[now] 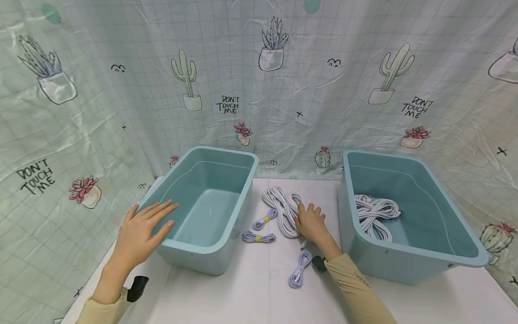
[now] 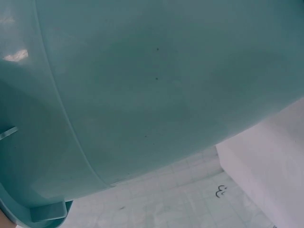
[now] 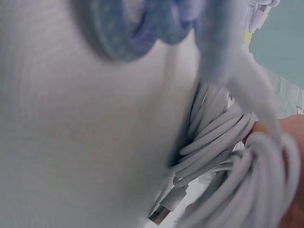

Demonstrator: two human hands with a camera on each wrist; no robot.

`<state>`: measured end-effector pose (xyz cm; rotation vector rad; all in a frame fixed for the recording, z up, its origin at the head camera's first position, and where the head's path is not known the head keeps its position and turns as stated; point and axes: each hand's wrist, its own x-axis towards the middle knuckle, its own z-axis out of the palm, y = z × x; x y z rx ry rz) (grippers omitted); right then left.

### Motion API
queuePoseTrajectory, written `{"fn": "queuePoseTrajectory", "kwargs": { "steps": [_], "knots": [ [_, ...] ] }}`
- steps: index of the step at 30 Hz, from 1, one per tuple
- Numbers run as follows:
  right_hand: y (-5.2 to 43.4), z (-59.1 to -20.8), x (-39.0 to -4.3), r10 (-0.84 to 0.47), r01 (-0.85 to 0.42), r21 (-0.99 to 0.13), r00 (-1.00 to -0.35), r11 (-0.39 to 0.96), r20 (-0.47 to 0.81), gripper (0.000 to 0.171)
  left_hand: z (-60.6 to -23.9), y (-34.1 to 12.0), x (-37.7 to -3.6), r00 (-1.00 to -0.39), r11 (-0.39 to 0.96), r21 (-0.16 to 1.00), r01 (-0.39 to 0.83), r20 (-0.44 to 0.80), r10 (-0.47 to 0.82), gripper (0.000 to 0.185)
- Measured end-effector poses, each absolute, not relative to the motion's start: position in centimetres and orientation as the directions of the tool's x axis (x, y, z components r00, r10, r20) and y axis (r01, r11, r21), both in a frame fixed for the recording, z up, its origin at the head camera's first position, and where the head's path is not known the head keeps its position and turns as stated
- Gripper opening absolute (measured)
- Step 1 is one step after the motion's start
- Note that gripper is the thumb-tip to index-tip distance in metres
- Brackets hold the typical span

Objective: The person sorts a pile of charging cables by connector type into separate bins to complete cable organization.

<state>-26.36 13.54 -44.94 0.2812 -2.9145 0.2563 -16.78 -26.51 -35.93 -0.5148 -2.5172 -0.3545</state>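
- Where the table lies bare between the two tubs, the white cable coil (image 1: 281,209) rests under the right hand (image 1: 311,222), fingers curled onto its loops (the right wrist view shows strands against the fingers).
- Left hand (image 1: 141,231): fingers straight, slightly spread, flat on the left bin's rim (image 1: 170,243).
- Step, as judged: taking hold of the coil; lifting calls for a grip round the whole bundle.
- Nearby: three small purple cables (image 1: 259,237); right bin (image 1: 465,256) holding another white coil (image 1: 374,213).
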Motion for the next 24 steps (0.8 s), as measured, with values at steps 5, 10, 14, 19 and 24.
{"fn": "queuePoseTrajectory", "kwargs": {
  "steps": [5, 10, 14, 19, 24],
  "knots": [
    [13.39, -45.07, -26.27, -0.183, -0.221, -0.135, -0.951, 0.966, 0.249, 0.028, -35.95, -26.52, -16.73, -0.781, 0.893, 0.143, 0.427, 0.556, 0.284, 0.041],
    [13.39, -45.28, -26.27, -0.188, -0.239, -0.164, -0.943, 0.957, 0.276, 0.024, -35.91, -26.47, -16.74, -0.778, 0.893, 0.140, 0.429, 0.560, 0.286, 0.041],
    [13.50, -45.50, -26.36, -0.176, -0.239, -0.192, -0.940, 0.952, 0.293, 0.027, -35.84, -26.39, -16.74, -0.776, 0.893, 0.138, 0.429, 0.563, 0.285, 0.041],
    [13.59, -45.37, -26.32, -0.166, -0.231, -0.186, -0.935, 0.955, 0.313, 0.033, -35.76, -26.29, -16.67, -0.776, 0.893, 0.137, 0.428, 0.562, 0.285, 0.041],
    [13.54, -44.86, -26.21, -0.163, -0.228, -0.167, -0.928, 0.959, 0.334, 0.036, -35.69, -26.27, -16.63, -0.775, 0.894, 0.136, 0.426, 0.564, 0.284, 0.040]
  ]
}}
